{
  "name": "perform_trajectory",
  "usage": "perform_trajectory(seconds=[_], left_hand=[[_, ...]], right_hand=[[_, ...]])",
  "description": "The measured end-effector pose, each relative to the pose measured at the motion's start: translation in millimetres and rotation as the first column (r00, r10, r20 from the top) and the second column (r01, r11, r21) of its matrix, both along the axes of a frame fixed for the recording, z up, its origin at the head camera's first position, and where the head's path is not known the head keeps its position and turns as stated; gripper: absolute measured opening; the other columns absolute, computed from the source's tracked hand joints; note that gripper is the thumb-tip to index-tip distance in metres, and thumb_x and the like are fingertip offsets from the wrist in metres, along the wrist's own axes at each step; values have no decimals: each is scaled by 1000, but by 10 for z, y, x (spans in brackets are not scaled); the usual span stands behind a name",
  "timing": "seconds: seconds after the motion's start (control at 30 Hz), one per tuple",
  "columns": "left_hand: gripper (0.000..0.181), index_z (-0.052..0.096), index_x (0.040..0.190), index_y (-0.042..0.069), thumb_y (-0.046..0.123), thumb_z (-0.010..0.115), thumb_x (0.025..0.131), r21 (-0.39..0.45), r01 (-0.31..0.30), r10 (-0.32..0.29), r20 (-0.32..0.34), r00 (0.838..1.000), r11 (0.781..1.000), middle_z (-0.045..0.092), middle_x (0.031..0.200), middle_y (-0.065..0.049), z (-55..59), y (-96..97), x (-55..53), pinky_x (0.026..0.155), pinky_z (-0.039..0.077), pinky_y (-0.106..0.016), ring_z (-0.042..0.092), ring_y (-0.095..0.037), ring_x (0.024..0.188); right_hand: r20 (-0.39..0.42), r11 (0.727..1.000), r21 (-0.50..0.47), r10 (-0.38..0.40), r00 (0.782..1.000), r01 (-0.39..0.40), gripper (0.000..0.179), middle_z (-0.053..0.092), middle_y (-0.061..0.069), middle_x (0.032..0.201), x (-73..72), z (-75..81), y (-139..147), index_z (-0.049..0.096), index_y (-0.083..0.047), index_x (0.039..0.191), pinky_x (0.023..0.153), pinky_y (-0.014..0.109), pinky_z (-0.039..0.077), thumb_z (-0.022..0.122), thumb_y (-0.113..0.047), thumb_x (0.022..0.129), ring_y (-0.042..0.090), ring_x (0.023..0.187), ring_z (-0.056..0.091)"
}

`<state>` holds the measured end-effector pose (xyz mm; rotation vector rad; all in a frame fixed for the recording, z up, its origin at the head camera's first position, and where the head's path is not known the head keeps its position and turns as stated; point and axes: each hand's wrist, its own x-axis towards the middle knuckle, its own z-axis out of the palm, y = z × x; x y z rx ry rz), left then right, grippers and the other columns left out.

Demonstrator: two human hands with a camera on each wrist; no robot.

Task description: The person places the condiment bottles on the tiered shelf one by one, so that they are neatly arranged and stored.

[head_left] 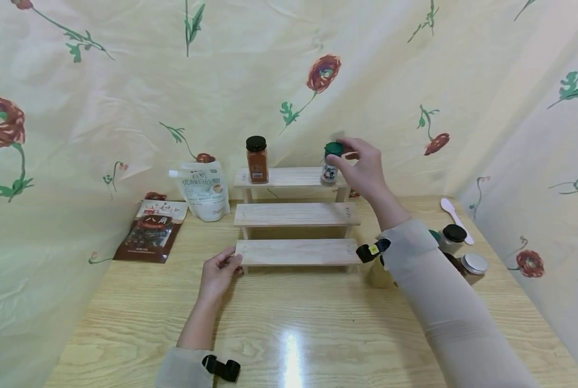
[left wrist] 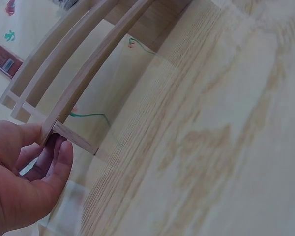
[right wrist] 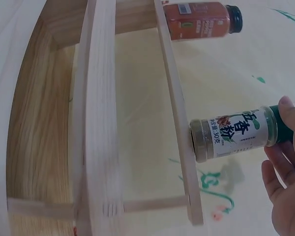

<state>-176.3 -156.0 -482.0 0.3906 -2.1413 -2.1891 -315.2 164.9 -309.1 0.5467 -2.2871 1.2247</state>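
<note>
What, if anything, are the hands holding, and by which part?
The right hand holds the green-capped spice jar by its cap; the left hand grips the wooden rack at the left end of its lowest step.

Pale beige sleeves; black wrist bands, right one with yellow patch.

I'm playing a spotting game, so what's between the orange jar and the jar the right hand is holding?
Only bare top shelf lies between the orange jar and the green-lidded jar; the head view shows it.
</note>
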Motion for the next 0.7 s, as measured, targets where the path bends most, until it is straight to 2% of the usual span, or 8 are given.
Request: perform_trajectory(seconds=[0.2,0.5,0.7], left_hand=[[36,62,133,-6,3,66,98,14,5,-5,2,1000,1000,64,95,-10,5,-5,10,71,63,-23,65,-12,75],[35,62,131,-9,0,66,97,34,5,-5,-9,1000,999,64,93,-10,-14,-4,-16,68,63,-21,64,-10,72],[35,62,130,-10,-2,66,97,32,-2,3,-12,1000,999,64,92,-10,-29,-15,-21,69,64,-24,64,-11,72]], right_hand=[[32,1000,-18,23,999,-22,45,68,11,122,-98,47,-194,65,-1,131,87,30,57,78,-18,92,21,106,63],[105,998,-48,34,994,-29,47,67,13,123,-193,93,-425,64,-2,133,91,36,58,78,-19,92,23,108,63],[87,996,-66,62,994,-56,44,69,14,120,-252,68,-549,66,0,130,89,36,60,78,-17,91,23,105,65]])
